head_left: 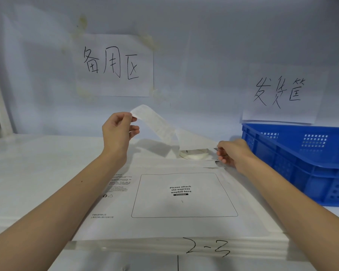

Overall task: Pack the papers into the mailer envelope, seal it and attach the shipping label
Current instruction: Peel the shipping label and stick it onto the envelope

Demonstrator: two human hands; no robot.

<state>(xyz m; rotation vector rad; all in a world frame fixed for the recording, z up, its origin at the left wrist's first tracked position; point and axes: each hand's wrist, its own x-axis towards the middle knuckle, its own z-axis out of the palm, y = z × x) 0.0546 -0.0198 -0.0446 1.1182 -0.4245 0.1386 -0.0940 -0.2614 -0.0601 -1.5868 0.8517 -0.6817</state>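
Now left grip [119,127] pinches strip [157,122] end – right grip [230,152] holds mailer [184,194] flap.

Soft, even, bluish light; faint shadows, slight softness, wide-angle bending toward the edges.

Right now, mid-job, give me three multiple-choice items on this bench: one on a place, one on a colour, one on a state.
1. Where does the perforated plastic crate sit relative to the flat white mailer envelope?
A. to its right
B. to its left
C. on top of it

2. What colour is that crate?
A. red
B. blue
C. green

3. What is the left hand doing?
A. lying flat on the table
B. hanging idle
C. pinching the raised end of a long white paper strip

Answers: 1 A, the crate stands off the envelope's right edge. 2 B, its walls are plainly blue. 3 C, thumb and fingers hold the strip's lifted end, while the right hand grips the envelope's far right corner.
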